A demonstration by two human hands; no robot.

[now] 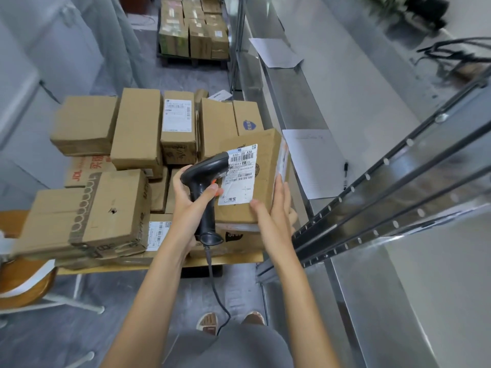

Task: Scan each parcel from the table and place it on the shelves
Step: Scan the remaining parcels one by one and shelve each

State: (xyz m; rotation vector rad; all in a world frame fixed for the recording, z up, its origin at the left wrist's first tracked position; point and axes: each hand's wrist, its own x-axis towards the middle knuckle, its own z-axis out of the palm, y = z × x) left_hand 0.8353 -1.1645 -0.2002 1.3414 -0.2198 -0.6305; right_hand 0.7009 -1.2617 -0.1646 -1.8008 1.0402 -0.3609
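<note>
My left hand [190, 205] grips a black handheld scanner [206, 181] with its head over the white shipping label [240, 173] of a brown cardboard parcel [263, 155]. My right hand [273, 211] holds that parcel by its near right corner, thumb on top and fingers along the side, tilted above the other parcels. The table [233, 258] carries several more cardboard parcels [138, 128], some stacked. A cable [215, 282] hangs from the scanner's handle.
Metal shelves [345, 107] run along the right, with sheets of paper [316, 160] and a pen [345, 176] on them. A shelf upright [385, 181] slants close to my right arm. A pallet of boxes [194, 30] stands beyond the table. A wooden stool [24, 282] is at left.
</note>
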